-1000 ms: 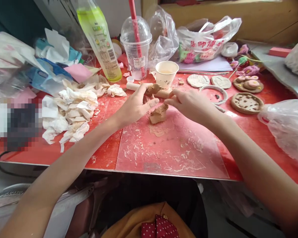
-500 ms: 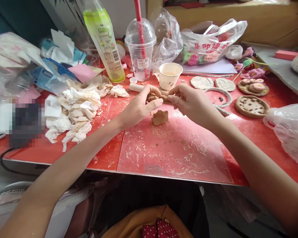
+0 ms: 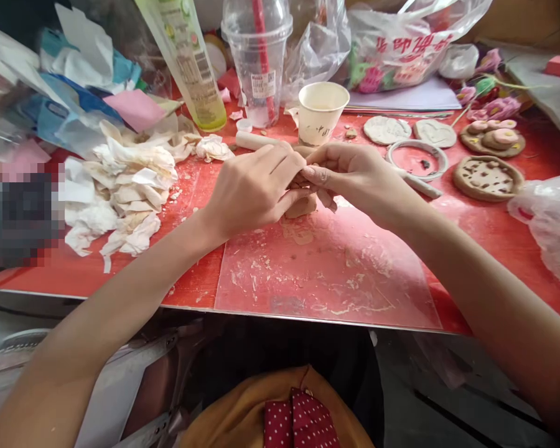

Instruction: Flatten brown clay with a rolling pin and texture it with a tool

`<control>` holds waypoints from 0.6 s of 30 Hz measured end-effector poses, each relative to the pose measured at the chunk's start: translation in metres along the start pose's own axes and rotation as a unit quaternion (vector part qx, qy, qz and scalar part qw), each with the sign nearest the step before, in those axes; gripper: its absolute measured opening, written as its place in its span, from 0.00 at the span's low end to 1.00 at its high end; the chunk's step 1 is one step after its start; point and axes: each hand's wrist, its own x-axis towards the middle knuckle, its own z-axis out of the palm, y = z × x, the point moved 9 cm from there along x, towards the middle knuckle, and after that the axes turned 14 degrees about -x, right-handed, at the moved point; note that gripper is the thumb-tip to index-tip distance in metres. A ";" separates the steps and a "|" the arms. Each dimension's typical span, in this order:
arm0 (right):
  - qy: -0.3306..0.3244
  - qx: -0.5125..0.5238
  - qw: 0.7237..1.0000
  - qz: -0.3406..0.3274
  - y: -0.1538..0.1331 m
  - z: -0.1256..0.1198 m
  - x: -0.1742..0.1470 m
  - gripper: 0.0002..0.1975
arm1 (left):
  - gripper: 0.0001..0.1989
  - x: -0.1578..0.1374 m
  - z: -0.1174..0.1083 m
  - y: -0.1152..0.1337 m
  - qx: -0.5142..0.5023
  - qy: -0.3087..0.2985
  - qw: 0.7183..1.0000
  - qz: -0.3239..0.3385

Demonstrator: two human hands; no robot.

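Note:
My left hand [image 3: 254, 186] and my right hand [image 3: 354, 174] meet over the transparent mat [image 3: 317, 280], with curled fingers pinched together. Little shows of the brown clay piece between them; the fingers hide most of it. Just below the fingertips a lump of brown clay [image 3: 303, 207] rests on the mat, its upper part covered by my left fingers. Behind the hands stands a white paper cup [image 3: 321, 115]. A pale roller-like stick [image 3: 256, 141] lies beyond my left hand.
Crumpled tissues [image 3: 130, 180] are heaped on the left. A tilted bottle [image 3: 186, 68] and a plastic cup [image 3: 256, 68] with a red straw stand behind. To the right lie a clay ring [image 3: 441, 171], a round clay piece with brown spots [image 3: 488, 177] and a plastic bag [image 3: 550, 218].
My hands have drawn closer together, and the left has turned so its back covers the clay piece and part of the lump. The camera view has tilted down.

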 end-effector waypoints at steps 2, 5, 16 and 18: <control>-0.026 0.003 1.000 -0.009 -0.001 0.005 -0.001 0.17 | 0.14 -0.001 -0.001 0.001 0.036 -0.006 0.999 0.014; -0.081 0.007 0.997 -0.021 -0.005 0.015 -0.003 0.18 | 0.15 -0.001 -0.004 0.006 0.064 0.005 0.997 0.042; -0.048 0.004 0.997 -0.061 -0.009 0.017 -0.005 0.17 | 0.13 -0.002 -0.016 0.017 0.052 0.092 0.992 0.075; -0.041 0.001 0.996 -0.074 -0.009 0.016 -0.006 0.16 | 0.15 -0.001 -0.021 0.015 0.009 0.109 0.993 0.043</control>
